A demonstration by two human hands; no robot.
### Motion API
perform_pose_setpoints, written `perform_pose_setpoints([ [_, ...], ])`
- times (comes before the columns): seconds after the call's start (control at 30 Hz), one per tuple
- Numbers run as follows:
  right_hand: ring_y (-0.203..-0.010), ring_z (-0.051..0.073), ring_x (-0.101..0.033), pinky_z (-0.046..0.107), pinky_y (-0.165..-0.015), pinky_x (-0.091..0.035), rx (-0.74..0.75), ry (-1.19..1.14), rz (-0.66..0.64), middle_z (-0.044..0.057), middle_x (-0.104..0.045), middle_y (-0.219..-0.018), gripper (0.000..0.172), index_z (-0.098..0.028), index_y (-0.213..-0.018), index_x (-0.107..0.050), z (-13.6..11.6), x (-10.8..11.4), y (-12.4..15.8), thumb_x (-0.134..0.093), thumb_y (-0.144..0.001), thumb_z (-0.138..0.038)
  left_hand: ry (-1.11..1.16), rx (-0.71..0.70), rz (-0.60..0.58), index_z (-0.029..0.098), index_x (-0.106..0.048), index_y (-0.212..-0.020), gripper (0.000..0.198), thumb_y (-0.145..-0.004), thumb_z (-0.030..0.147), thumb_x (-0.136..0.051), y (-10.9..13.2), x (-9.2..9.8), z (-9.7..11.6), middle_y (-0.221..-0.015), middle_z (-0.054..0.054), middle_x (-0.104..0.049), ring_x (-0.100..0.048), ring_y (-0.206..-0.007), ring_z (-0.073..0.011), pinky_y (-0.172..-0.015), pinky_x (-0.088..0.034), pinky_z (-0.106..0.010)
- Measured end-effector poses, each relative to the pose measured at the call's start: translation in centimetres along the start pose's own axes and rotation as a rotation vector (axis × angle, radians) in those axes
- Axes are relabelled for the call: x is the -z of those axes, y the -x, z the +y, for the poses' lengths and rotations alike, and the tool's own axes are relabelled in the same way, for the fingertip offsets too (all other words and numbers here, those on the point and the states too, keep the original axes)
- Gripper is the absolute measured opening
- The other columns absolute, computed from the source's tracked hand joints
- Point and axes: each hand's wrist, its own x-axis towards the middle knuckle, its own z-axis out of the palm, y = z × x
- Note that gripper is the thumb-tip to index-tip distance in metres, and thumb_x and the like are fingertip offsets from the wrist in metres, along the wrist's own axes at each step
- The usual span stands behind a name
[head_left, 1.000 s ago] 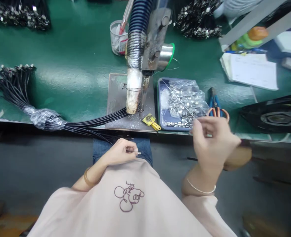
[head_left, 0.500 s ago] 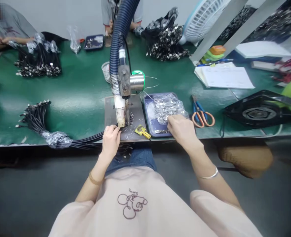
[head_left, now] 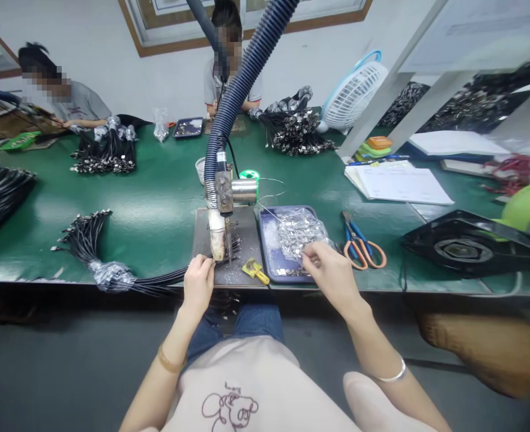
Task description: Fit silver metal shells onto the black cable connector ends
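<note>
My left hand (head_left: 198, 282) is closed on black cables (head_left: 161, 281) at the left edge of a dark work plate (head_left: 249, 240). Just beyond its fingertips is the soldering head (head_left: 224, 231), with a white wrapped nozzle at the end of a ribbed hose. My right hand (head_left: 330, 273) is pinched over the near right part of a blue tray (head_left: 269, 273), beside a clear bag of small metal parts (head_left: 298, 231). What its fingertips hold, if anything, is too small to make out. A plastic tie gathers the cable bundle (head_left: 111, 276) on the left.
A yellow scraper-like tool (head_left: 255, 271) lies on the plate. Orange-handled scissors (head_left: 362, 243) lie right of the tray. A solder spool (head_left: 245, 191) sits behind the head. Papers (head_left: 400, 183), a white fan (head_left: 355, 96) and more cable bundles (head_left: 105, 150) surround the bench. Two people work across it.
The view has tilted up, so the bench sits lower in the picture. My left hand has drawn slightly left from the nozzle. My right hand stays by the bag, its fingertips now showing more.
</note>
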Motion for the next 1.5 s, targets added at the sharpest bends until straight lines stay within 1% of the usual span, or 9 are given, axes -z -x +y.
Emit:
perform_pose_setpoints([
  [0.27, -0.069, 0.017, -0.072, 0.029, -0.065, -0.060, -0.166, -0.247, 0.156, 0.002, -0.074, -0.081, 0.014, -0.022, -0.072, -0.058, -3.9, -1.3, 1.1, -0.063, -0.085, -0.024, 0.009, -0.040, 0.018, 0.018, -0.062, -0.084, 0.013, -0.096, 0.021, -0.057, 0.7, 0.2, 0.0, -0.086, -0.008, -0.061, -0.056, -0.081, -0.0218, -0.077, -0.048, -0.032],
  [0.5, -0.082, 0.020, -0.074, 0.037, -0.078, -0.062, -0.098, -0.095, 0.415, 0.004, -0.076, -0.083, 0.015, -0.024, -0.075, -0.065, -7.1, -2.3, 1.8, -0.066, -0.090, -0.027, 0.201, -0.018, -0.180, 0.017, -0.065, -0.083, 0.020, -0.093, 0.014, -0.049, 0.0, -0.3, -0.1, -0.082, -0.008, -0.064, -0.060, -0.079, -0.0217, -0.077, -0.050, -0.034],
  [0.6, -0.083, 0.019, -0.076, 0.033, -0.074, -0.063, -0.198, -0.330, 0.362, 0.004, -0.076, -0.089, 0.011, -0.023, -0.083, -0.064, -7.9, -3.0, 2.4, -0.064, -0.092, -0.029, 0.362, 0.001, -0.224, 0.016, -0.070, -0.085, 0.018, -0.091, 0.018, -0.053, -0.4, 0.8, 0.7, -0.081, -0.009, -0.070, -0.064, -0.078, -0.0207, -0.078, -0.052, -0.034],
  [0.7, -0.077, 0.016, -0.076, 0.029, -0.072, -0.064, -0.326, -0.566, 0.209, 0.004, -0.076, -0.092, 0.013, -0.021, -0.085, -0.062, -8.5, -3.9, 2.9, -0.063, -0.093, -0.032, 0.625, 0.053, -0.393, 0.017, -0.073, -0.080, 0.016, -0.089, 0.023, -0.061, -0.7, 2.6, 1.9, -0.074, -0.006, -0.073, -0.064, -0.068, -0.0163, -0.068, -0.051, -0.028],
  [0.83, -0.080, 0.016, -0.074, 0.029, -0.072, -0.063, -0.316, -0.524, 0.111, 0.004, -0.075, -0.088, 0.013, -0.021, -0.079, -0.068, -9.3, -4.8, 3.3, -0.066, -0.089, -0.029, 0.987, 0.266, -0.569, 0.014, -0.074, -0.081, 0.014, -0.083, 0.026, -0.067, -0.6, 3.8, 3.2, -0.069, -0.004, -0.073, -0.062, -0.057, -0.0120, -0.055, -0.047, -0.022],
  [0.93, -0.082, 0.016, -0.072, 0.028, -0.071, -0.062, -0.285, -0.473, 0.090, 0.004, -0.075, -0.087, 0.013, -0.021, -0.077, -0.072, -10.0, -5.3, 3.4, -0.067, -0.088, -0.026, 1.154, 0.499, -0.505, 0.014, -0.068, -0.077, 0.022, -0.081, 0.035, -0.072, -0.5, 3.2, 3.5, -0.059, -0.001, -0.066, -0.059, -0.052, -0.0100, -0.055, -0.049, -0.021],
  [1.03, -0.081, 0.015, -0.073, 0.028, -0.072, -0.062, -0.311, -0.560, 0.017, 0.004, -0.076, -0.088, 0.012, -0.021, -0.078, -0.073, -10.4, -6.0, 3.5, -0.067, -0.087, -0.024, 1.201, 0.599, -0.435, 0.015, -0.065, -0.073, 0.029, -0.077, 0.041, -0.076, -0.2, 2.5, 3.5, -0.057, 0.001, -0.064, -0.058, -0.052, -0.0087, -0.057, -0.050, -0.021],
  [1.2, -0.080, 0.015, -0.073, 0.028, -0.071, -0.063, -0.385, -0.714, -0.066, 0.005, -0.076, -0.091, 0.013, -0.021, -0.079, -0.074, -10.2, -7.0, 3.6, -0.070, -0.085, -0.032, 1.199, 0.609, -0.406, 0.014, -0.067, -0.074, 0.030, -0.074, 0.042, -0.077, 0.2, 2.1, 3.8, -0.063, 0.000, -0.066, -0.059, -0.056, -0.0092, -0.059, -0.051, -0.021],
  [1.5, -0.080, 0.015, -0.073, 0.029, -0.073, -0.063, -0.405, -0.705, -0.045, 0.006, -0.075, -0.093, 0.013, -0.021, -0.079, -0.074, -10.3, -6.9, 3.6, -0.071, -0.084, -0.033, 1.058, 0.525, -0.318, 0.014, -0.070, -0.075, 0.022, -0.079, 0.036, -0.074, 0.7, 1.8, 4.0, -0.075, -0.004, -0.071, -0.062, -0.067, -0.0129, -0.063, -0.051, -0.022],
])
